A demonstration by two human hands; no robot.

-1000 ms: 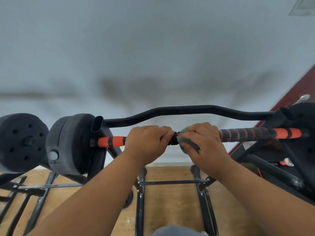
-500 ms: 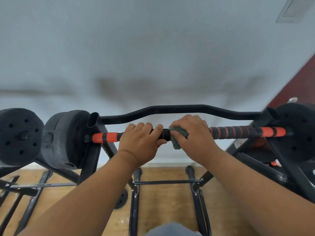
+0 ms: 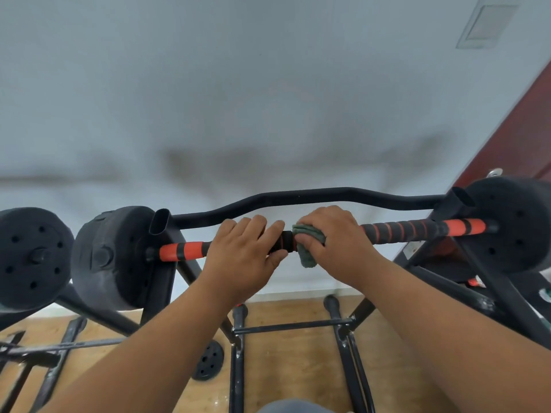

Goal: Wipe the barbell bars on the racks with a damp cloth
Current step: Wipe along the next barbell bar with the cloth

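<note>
Little is changed since the earlier frame: the orange-and-black barbell bar (image 3: 402,230), at mid-frame, is still gripped by the left hand (image 3: 244,251), while the green cloth (image 3: 307,244) is kept clamped around it by the right hand (image 3: 337,236).

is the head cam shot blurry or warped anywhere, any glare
Head view: wide-angle warp bows the striped barbell bar and stretches both forearms; the wall behind is soft, with smeared grey smudges; the left hand, right hand and green cloth are fairly sharp; lighting is flat, no glare.
</note>
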